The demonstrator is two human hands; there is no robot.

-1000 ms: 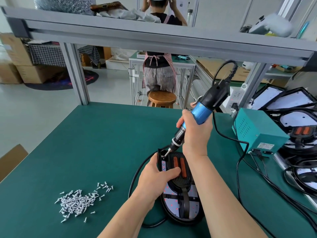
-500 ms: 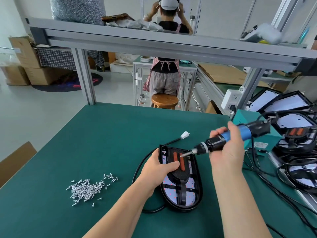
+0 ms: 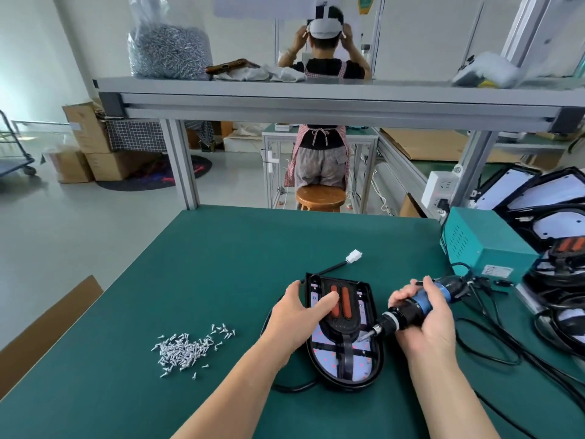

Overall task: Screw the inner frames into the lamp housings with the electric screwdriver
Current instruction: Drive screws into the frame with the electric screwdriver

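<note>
A black lamp housing (image 3: 372, 373) lies on the green table, with its black inner frame (image 3: 340, 318) and two orange strips inside. My left hand (image 3: 296, 315) rests on the housing's left side, thumb across the frame, holding it down. My right hand (image 3: 424, 315) grips the blue and black electric screwdriver (image 3: 408, 312), which lies nearly level. Its bit points left and touches the right inner edge of the housing. A pile of small silver screws (image 3: 186, 348) lies to the left.
A teal power box (image 3: 484, 248) stands at the right, with black cables (image 3: 493, 346) trailing over the table. More lamp housings (image 3: 557, 236) are stacked at far right. The housing's white connector (image 3: 354, 256) lies behind it. A person stands beyond the bench, back turned.
My right hand swung the screwdriver from upright at the housing's top left corner down to the right side, now nearly level at the right inner edge. My left hand slid further onto the frame.
</note>
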